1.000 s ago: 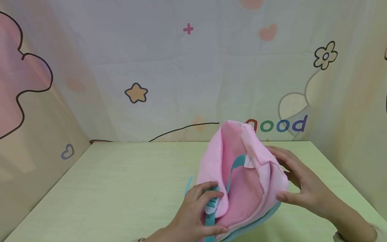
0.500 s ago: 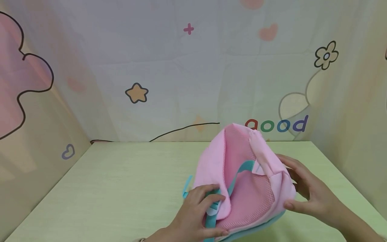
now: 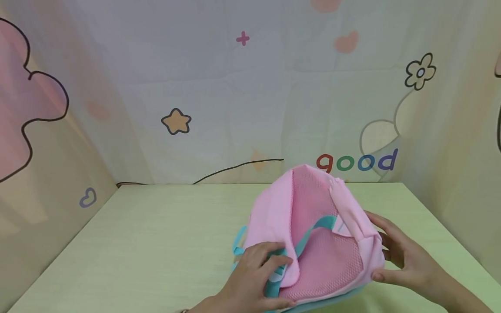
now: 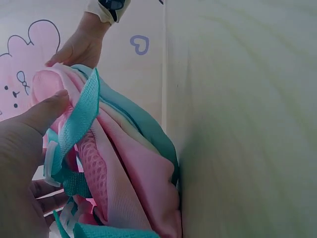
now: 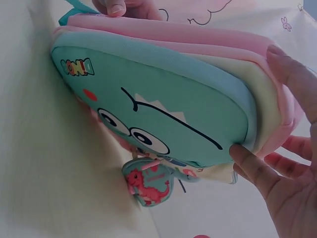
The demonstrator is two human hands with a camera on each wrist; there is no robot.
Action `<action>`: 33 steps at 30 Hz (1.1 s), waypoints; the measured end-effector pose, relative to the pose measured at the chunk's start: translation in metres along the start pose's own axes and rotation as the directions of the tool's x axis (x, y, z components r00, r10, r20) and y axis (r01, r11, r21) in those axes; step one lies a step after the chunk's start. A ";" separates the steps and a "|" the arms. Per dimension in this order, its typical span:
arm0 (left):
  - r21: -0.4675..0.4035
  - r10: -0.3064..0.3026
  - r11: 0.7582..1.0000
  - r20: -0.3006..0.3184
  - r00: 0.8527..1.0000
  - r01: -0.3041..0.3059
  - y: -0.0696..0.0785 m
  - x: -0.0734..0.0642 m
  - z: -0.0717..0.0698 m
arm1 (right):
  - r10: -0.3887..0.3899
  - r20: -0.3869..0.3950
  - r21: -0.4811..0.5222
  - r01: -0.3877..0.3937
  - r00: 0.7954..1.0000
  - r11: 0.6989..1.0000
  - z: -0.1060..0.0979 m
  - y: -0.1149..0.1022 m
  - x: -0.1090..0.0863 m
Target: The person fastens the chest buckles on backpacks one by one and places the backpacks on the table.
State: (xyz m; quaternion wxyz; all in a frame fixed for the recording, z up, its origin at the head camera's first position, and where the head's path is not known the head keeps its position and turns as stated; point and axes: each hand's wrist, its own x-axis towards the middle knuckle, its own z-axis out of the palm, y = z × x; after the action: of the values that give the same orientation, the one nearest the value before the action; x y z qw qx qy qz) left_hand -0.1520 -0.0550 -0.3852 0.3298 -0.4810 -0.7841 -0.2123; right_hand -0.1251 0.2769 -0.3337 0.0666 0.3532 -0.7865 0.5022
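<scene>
A pink and teal child's backpack (image 3: pixel 270 208) lies tilted on its side, its pink mesh back panel turned up in the head view. My left hand (image 3: pixel 250 274) grips a teal shoulder strap (image 3: pixel 272 288) and the pink padding at the near left; the left wrist view shows the thumb on the padding. Around the right end of the bag, my right hand (image 3: pixel 411 256) holds with thumb and fingers apart. Its teal front (image 5: pixel 188 109), with a cartoon dinosaur face, shows in the right wrist view. A small teal pouch (image 5: pixel 148 183) with a red dinosaur hangs there.
The pale green table (image 3: pixel 129 248) stretches left of the bag. Behind it stands a printed cloth backdrop (image 3: pixel 211 87), with more cloth at both sides. A teal strap loop (image 3: pixel 238 241) sticks out at the bag's left edge.
The backpack's right end has swung right and down, with my right hand moving along with it. The mesh panel faces up more fully. My left hand has barely moved.
</scene>
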 end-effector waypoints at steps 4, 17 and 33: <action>0.042 0.036 0.998 0.001 0.999 -0.036 0.001 0.000 0.002 | -0.001 0.014 0.023 0.001 1.000 1.000 0.001 0.007 -0.007; 0.125 0.002 0.992 0.140 0.990 -0.020 0.004 -0.003 0.001 | 0.066 -0.001 0.033 -0.066 0.998 0.997 0.009 0.038 -0.025; 0.229 0.082 0.963 0.261 0.962 -0.145 -0.001 -0.008 0.003 | 0.097 0.036 -0.099 -0.093 0.995 0.991 0.026 0.064 -0.036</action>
State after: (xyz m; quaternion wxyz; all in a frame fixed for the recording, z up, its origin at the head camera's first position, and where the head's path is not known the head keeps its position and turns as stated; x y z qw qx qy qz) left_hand -0.1515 -0.0580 -0.3931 0.2976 -0.5037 -0.8104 -0.0321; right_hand -0.1317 0.2880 -0.4105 0.0437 0.3218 -0.8270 0.4589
